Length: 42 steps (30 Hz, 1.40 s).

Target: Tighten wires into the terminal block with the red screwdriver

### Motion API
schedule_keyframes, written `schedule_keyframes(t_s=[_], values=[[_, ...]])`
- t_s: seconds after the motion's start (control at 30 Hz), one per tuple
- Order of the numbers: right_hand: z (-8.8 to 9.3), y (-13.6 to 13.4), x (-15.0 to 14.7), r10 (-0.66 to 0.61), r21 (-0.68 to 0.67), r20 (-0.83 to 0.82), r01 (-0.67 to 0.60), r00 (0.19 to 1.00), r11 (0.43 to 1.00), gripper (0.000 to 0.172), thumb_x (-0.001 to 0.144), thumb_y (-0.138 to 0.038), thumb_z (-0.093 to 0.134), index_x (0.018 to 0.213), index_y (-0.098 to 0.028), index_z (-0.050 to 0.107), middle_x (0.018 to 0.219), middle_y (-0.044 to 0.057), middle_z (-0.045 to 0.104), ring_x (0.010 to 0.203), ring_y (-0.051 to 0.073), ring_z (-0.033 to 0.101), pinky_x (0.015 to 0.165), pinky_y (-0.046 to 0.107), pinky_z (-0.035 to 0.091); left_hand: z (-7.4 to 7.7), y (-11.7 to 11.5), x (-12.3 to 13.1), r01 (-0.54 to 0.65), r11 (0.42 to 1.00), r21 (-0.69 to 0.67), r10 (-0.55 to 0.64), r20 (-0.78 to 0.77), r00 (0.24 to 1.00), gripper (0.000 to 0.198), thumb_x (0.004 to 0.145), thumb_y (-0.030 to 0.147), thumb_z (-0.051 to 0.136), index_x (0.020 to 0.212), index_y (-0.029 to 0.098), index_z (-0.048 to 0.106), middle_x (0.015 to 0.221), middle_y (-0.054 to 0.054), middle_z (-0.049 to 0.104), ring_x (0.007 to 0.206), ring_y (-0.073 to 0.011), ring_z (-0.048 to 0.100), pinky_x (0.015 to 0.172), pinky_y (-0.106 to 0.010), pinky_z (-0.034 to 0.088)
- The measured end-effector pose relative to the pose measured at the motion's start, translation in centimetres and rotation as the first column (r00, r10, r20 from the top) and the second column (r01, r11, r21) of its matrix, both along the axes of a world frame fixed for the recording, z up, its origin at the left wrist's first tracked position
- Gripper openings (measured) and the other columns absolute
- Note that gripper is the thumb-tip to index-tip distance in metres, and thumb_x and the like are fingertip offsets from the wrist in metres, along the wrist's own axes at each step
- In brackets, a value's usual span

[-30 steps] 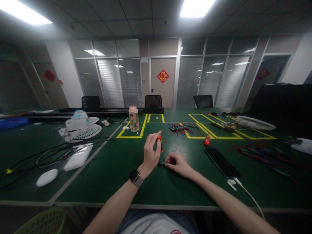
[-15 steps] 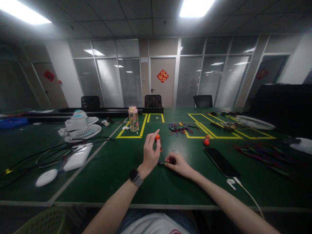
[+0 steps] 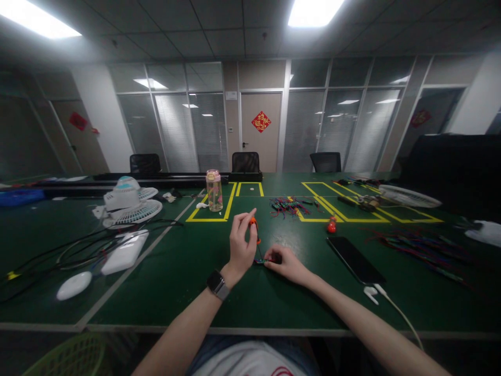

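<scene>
My left hand (image 3: 243,244) is closed around the handle of an orange and black screwdriver (image 3: 253,222), its index finger stretched over the top. The thin shaft points down to a small green circuit board (image 3: 260,261) on the table; whether the tip touches a screw is too small to tell. My right hand (image 3: 285,263) rests on the table and pinches the board's right end between thumb and fingers. Dark and red wires show beside those fingers, partly hidden by them. A smartwatch (image 3: 218,284) is on my left wrist.
Beyond my hands lie a heap of wired circuit boards (image 3: 291,206) and a clear bottle (image 3: 214,191). At right are a small red-orange object (image 3: 332,225), a phone (image 3: 355,259), earphones (image 3: 371,294) and more wired boards (image 3: 422,250). White fans (image 3: 133,203) and cables stand left.
The screwdriver's orange handle has shifted or turned very slightly in my left hand. My right hand stays on the board, and nothing else visibly moves.
</scene>
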State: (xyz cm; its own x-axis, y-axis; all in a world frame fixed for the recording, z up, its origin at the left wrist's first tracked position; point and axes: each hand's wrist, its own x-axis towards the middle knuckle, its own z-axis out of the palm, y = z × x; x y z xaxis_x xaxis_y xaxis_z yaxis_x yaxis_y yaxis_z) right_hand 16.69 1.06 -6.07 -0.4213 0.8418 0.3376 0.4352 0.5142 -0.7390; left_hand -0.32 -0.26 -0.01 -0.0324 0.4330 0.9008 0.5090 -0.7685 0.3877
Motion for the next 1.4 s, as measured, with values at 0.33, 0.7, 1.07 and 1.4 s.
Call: schedule_keyframes(t_s=[0.33, 0.7, 1.07, 1.4], values=[[-0.1, 0.13, 0.03, -0.008, 0.005, 0.011, 0.008, 1.0, 1.0, 0.009, 0.072, -0.01, 0.065, 0.08, -0.016, 0.063, 0.073, -0.001, 0.059, 0.067, 0.013, 0.053, 0.062, 0.024, 0.041, -0.02, 0.03, -0.07, 0.011, 1.0, -0.017, -0.011, -0.01, 1.0, 0.035, 0.097, 0.024, 0.042, 0.128, 0.021, 0.056, 0.112, -0.009, 0.053, 0.104, -0.0185, 0.056, 0.091, -0.032, 0.048], [-0.37, 0.27, 0.03, -0.015, 0.005, 0.005, 0.015, 1.0, 1.0, 0.011, 0.071, -0.009, 0.065, 0.08, -0.016, 0.063, 0.073, -0.001, 0.059, 0.068, 0.014, 0.054, 0.063, 0.024, 0.042, 0.04, 0.41, 0.01, -0.067, 0.998, 0.003, 0.067, 0.003, 0.998, 0.023, 0.093, 0.027, 0.055, 0.113, 0.023, 0.064, 0.097, -0.004, 0.049, 0.091, -0.0167, 0.055, 0.083, -0.031, 0.048], [-0.16, 0.12, 0.13, -0.002, 0.012, 0.001, 0.002, 1.0, 1.0, 0.008, 0.073, -0.012, 0.065, 0.079, -0.016, 0.063, 0.073, 0.0, 0.059, 0.068, 0.014, 0.054, 0.063, 0.025, 0.043, 0.11, 0.09, -0.08, 0.011, 1.0, -0.021, -0.011, -0.026, 1.0, 0.033, 0.099, 0.02, 0.037, 0.126, 0.021, 0.056, 0.102, -0.006, 0.057, 0.096, -0.0179, 0.055, 0.086, -0.032, 0.047], [-0.16, 0.15, 0.08, -0.008, -0.004, 0.015, 0.008, 1.0, 1.0, 0.009, 0.073, -0.011, 0.065, 0.08, -0.015, 0.063, 0.074, 0.0, 0.059, 0.069, 0.014, 0.054, 0.064, 0.025, 0.042, 0.09, 0.06, -0.1, 0.013, 1.0, -0.017, -0.014, -0.029, 0.999, 0.034, 0.098, 0.025, 0.041, 0.128, 0.023, 0.056, 0.101, -0.005, 0.051, 0.092, -0.0156, 0.054, 0.083, -0.029, 0.047]])
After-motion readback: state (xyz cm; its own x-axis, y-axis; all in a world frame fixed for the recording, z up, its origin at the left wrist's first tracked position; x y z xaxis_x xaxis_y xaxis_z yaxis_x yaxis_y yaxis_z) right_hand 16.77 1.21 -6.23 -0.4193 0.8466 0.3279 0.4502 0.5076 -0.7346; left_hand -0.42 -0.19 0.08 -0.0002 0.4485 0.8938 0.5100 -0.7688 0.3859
